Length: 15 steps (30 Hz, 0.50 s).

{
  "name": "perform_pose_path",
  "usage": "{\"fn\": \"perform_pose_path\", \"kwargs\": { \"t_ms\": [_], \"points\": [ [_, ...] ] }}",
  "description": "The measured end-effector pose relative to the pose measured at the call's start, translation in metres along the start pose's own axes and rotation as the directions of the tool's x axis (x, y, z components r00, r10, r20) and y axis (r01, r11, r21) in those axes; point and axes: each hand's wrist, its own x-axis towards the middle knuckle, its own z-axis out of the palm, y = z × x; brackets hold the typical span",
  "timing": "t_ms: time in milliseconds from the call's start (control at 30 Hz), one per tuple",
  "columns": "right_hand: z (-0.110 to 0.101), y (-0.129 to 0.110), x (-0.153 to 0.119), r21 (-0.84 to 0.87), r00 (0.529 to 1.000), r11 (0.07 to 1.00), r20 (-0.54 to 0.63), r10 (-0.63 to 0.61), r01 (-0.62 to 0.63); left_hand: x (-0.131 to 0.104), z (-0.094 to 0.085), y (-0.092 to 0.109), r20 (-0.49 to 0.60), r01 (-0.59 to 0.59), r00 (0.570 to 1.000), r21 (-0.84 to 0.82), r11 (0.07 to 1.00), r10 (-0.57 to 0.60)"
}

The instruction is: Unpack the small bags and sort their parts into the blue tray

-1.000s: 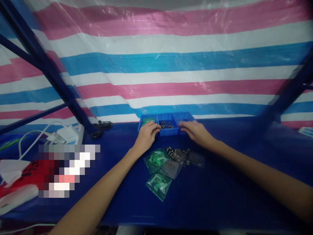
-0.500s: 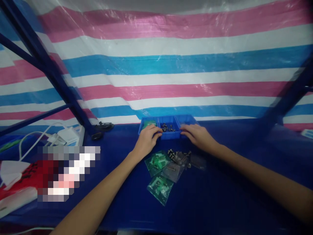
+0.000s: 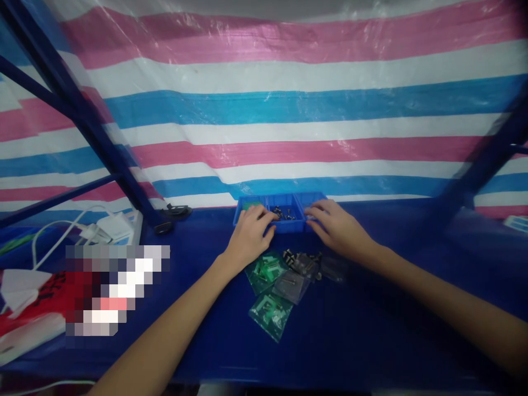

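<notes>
A blue tray (image 3: 289,225) with three compartments stands at the back of the blue table. Green pieces lie in its left compartment and small dark screws (image 3: 284,213) in the middle one. My left hand (image 3: 251,231) rests over the tray's front left part, fingers apart, holding nothing visible. At the right compartment is my right hand (image 3: 336,226), its fingers spread over the front edge. In front of the tray lie green packets (image 3: 271,314), clear bags (image 3: 291,284) and a small pile of loose screws (image 3: 289,256).
At the left are a power strip (image 3: 134,231) with white cables, a red package (image 3: 49,297) and another blue bin (image 3: 45,245). A black object (image 3: 164,228) lies behind them. Striped sheeting (image 3: 297,110) hangs behind the table between blue metal posts (image 3: 103,148).
The fingers of both my hands have spread wider. My left hand has shifted slightly over the tray's left part, and my right hand has lifted a little.
</notes>
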Motion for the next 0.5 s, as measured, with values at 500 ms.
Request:
{"fn": "perform_pose_path", "kwargs": {
  "t_ms": [500],
  "points": [
    [0.011,-0.063,-0.017,0.153,0.973,0.986,0.209,-0.103,0.072,-0.011,-0.013,0.007,0.533,0.182,0.843,-0.154,0.971,-0.074]
  ]
}}
